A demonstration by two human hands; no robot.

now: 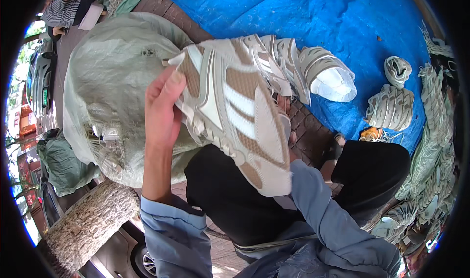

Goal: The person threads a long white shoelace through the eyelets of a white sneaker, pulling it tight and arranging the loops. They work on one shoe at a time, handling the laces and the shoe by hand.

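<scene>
My left hand (167,94) is closed on one end of a shoe upper (235,112), thumb on top. The upper is beige and white with brown mesh panels and scalloped lace edges, tilted across the middle of the view. My right hand (293,137) is mostly behind the upper, only a bit of skin showing past its right edge; its fingers are hidden. Beyond the held upper, a row of similar overlapping uppers (290,65) extends to the right, the last showing its white lining. Whether my right hand touches them is hidden.
A blue tarp (313,13) spreads ahead, with a small upper (397,71) and a bundle of uppers (391,107) at right. Piled uppers (428,131) line the far right. A large pale sack (122,77) bulges at left, above a tree trunk (93,224). Another person (63,11) is upper left.
</scene>
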